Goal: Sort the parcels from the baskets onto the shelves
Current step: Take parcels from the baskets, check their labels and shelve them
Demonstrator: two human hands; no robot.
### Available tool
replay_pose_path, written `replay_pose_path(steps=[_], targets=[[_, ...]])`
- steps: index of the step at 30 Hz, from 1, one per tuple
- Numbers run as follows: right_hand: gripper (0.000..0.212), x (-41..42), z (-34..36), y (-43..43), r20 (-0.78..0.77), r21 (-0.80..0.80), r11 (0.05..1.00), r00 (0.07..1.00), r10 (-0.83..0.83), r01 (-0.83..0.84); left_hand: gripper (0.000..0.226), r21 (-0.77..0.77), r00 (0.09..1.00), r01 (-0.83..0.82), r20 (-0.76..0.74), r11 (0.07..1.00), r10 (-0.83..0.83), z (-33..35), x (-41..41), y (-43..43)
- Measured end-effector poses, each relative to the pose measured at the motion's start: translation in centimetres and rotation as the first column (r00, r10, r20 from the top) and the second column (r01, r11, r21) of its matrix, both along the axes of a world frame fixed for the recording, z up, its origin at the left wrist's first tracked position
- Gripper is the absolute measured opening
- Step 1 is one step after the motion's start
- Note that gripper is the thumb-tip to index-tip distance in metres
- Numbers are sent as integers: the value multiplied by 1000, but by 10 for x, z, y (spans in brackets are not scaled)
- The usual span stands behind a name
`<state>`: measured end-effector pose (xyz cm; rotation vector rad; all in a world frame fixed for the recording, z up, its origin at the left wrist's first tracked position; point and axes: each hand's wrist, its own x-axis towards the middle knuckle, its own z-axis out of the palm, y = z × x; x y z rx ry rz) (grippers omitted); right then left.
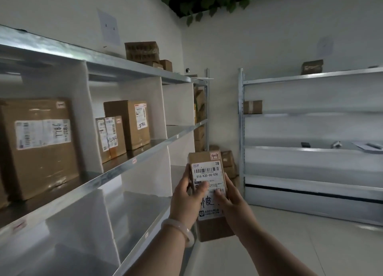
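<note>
I hold a small brown cardboard parcel (207,163) upright in front of me, its white shipping label with a barcode facing me and a small tag marked 1-3 at its top right corner. My left hand (184,199) grips its left edge, thumb on the label. My right hand (232,203) grips the right edge, thumb across the label too. A metal shelf unit (145,153) with white dividers runs along the left wall, beside the parcel. No basket is in view.
The left shelves hold a large box (39,147), two slim boxes (109,139) and a taller box (128,124). More boxes (143,52) sit on the top shelf and stack in the corner (228,161). A second metal shelf unit (310,149) stands at the right wall.
</note>
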<state>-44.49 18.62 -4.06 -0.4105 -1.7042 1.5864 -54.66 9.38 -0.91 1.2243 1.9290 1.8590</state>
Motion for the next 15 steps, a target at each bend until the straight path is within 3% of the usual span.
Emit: replay_pose_path(steps=[9, 15], targets=[[55, -49, 13, 139, 25, 42, 999, 999, -24, 23, 51, -24, 992, 109, -60, 994, -111, 12, -52, 134], [40, -81, 35, 246, 43, 96, 995, 999, 19, -23, 49, -33, 995, 65, -79, 997, -67, 31, -80, 234]])
